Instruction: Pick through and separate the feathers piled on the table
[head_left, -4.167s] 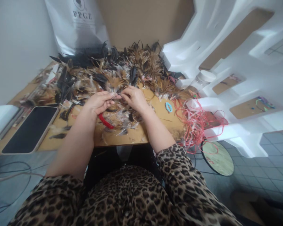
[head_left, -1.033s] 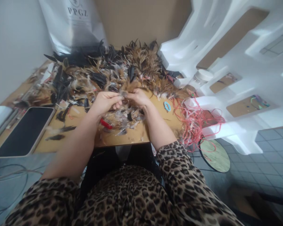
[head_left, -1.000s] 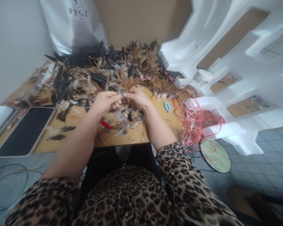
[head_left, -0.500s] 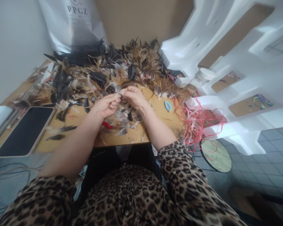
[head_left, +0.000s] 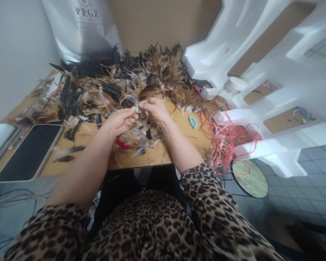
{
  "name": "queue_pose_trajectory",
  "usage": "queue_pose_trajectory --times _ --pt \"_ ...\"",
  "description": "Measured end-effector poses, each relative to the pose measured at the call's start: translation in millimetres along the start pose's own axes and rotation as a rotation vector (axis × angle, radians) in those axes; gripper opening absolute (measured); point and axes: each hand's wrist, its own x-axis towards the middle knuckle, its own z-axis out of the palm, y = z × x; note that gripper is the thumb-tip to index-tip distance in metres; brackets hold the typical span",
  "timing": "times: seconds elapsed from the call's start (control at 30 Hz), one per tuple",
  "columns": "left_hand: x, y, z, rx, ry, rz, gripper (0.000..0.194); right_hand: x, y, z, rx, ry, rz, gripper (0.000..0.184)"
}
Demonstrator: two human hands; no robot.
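Over the middle of the table, my left hand (head_left: 122,120) and my right hand (head_left: 154,108) meet fingertip to fingertip. Both are closed in a pinch on a small feather (head_left: 136,102) with a pale, fluffy base; its exact outline blurs into the plumage behind. Brown and black feathers (head_left: 168,70) lie heaped just beyond my fingers. Loose feather bits and pale fluff (head_left: 148,136) are scattered on the table beneath my hands. A red-handled tool (head_left: 122,143), mostly hidden, lies under my left wrist.
A phone (head_left: 29,152) lies at the table's left. To the right are a blue ring (head_left: 192,121), tangled red strings (head_left: 222,137), a lidded clear jar (head_left: 233,87) and white foam packing (head_left: 263,148). A silver bag (head_left: 87,36) stands behind the feathers.
My fingertips have parted slightly, and more of the pale feather base shows between them. My left hand has shifted a little to the left.
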Motion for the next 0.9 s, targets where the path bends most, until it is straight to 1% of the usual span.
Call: queue_pose_trajectory --times 0.13,0.2,0.27,0.33,0.43,0.53,0.7,0.8,0.9 --pt "2 1 -1.9 0.102 0.086 0.038 0.026 4 2 -6 -0.003 0.069 -0.022 0.021" --pt "3 1 -3.1 0.161 0.151 0.101 0.029 5 3 -7 -0.008 0.099 -0.029 0.020" --pt "3 1 -4.0 0.215 0.196 0.168 0.031 5 3 -8 -0.006 0.100 -0.034 0.019" --pt "2 1 -4.2 0.256 0.199 0.191 0.035 5 3 -8 -0.004 0.091 -0.034 0.018" --pt "-1 1 -3.4 0.337 0.185 0.189 0.039 5 2 -8 -0.013 0.094 -0.020 0.018" --pt "-2 1 -2.0 0.416 0.196 0.229 0.035 5 2 -8 -0.006 0.094 0.004 0.017" --pt "0 -1 -0.9 0.392 0.240 0.358 0.026 6 6 -6 0.054 0.042 0.045 0.016" --pt "4 -4 -0.5 0.395 0.267 0.510 0.019 6 11 -3 0.077 0.027 0.108 0.016" --pt "5 -6 1.7 0.429 0.267 0.667 0.014 6 13 0 0.136 0.029 0.196 0.016"
